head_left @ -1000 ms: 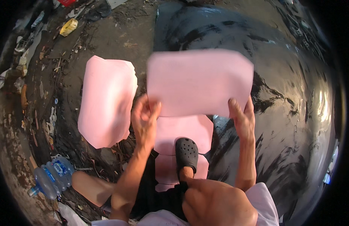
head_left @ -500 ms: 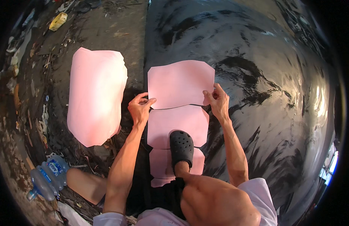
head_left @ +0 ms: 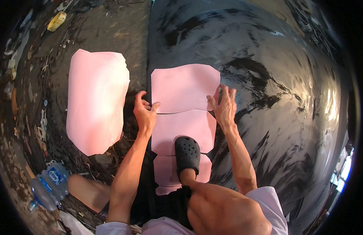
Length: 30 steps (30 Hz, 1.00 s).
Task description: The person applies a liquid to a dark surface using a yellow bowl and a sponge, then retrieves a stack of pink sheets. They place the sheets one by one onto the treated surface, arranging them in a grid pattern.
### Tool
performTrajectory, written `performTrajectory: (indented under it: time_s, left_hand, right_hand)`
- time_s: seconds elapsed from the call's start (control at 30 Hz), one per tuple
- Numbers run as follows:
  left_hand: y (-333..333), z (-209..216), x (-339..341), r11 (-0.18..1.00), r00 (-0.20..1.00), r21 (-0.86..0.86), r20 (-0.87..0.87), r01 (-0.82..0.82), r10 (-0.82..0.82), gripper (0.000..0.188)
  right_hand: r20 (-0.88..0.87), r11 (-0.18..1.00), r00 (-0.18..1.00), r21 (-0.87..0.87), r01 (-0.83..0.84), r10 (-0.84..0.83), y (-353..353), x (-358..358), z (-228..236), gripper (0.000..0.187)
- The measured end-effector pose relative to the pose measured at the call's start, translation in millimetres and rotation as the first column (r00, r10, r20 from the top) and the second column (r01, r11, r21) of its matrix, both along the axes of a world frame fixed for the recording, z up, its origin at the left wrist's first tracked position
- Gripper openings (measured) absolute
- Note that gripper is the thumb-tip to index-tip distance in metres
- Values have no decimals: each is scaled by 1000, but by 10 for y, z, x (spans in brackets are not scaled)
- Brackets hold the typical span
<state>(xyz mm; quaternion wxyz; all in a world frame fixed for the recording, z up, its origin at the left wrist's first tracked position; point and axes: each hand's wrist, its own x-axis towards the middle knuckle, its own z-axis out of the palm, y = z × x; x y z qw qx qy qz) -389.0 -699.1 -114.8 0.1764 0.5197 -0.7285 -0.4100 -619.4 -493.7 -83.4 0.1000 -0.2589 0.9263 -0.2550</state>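
Observation:
A pink sheet with clipped corners (head_left: 185, 88) lies on a dark, shiny surface in front of me. Its near edge meets a second pink sheet (head_left: 163, 131), and another pink sheet (head_left: 164, 172) follows closer to my body. My left hand (head_left: 145, 114) is at the top sheet's left edge, thumb against it and fingers apart. On the opposite edge my right hand (head_left: 226, 107) has its thumb on the sheet's lower right corner, fingers spread. My foot in a black perforated clog (head_left: 188, 154) presses on the second and third sheets.
To the left, a thick pile of pink sheets (head_left: 96, 103) rests on debris-strewn ground. A clear plastic bottle (head_left: 50, 184) lies beside my left knee. Farther off at the upper left is a yellow container (head_left: 56, 21). The dark, glossy sheet (head_left: 275, 117) spreads widely to the right.
Both hands have loosened from the top sheet, their fingers opening away from its edges. That sheet now lies flatter, its near edge closer against the second sheet.

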Motion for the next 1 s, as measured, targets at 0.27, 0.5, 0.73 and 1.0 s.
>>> performTrajectory:
  time_s: [0.27, 0.5, 0.73, 1.0]
  left_hand:
    - [32, 77, -131, 697, 719, -308, 551, 647, -424, 82]
    - [211, 1137, -361, 747, 885, -482, 171, 458, -433, 49]
    - [-189, 2255, 661, 752, 988, -657, 146, 58, 52, 55]
    - [-719, 2758, 994, 710, 902, -605, 420, 359, -98, 66]
  right_hand:
    - [-378, 955, 883, 17, -295, 279, -456, 101, 30, 76]
    - [-96, 884, 898, 249, -395, 429, -756, 56, -228, 78]
    - [-244, 621, 823, -557, -552, 513, -2315, 934, 1084, 59]
    - [-137, 756, 864, -431, -493, 485, -2768, 1307, 1451, 44]
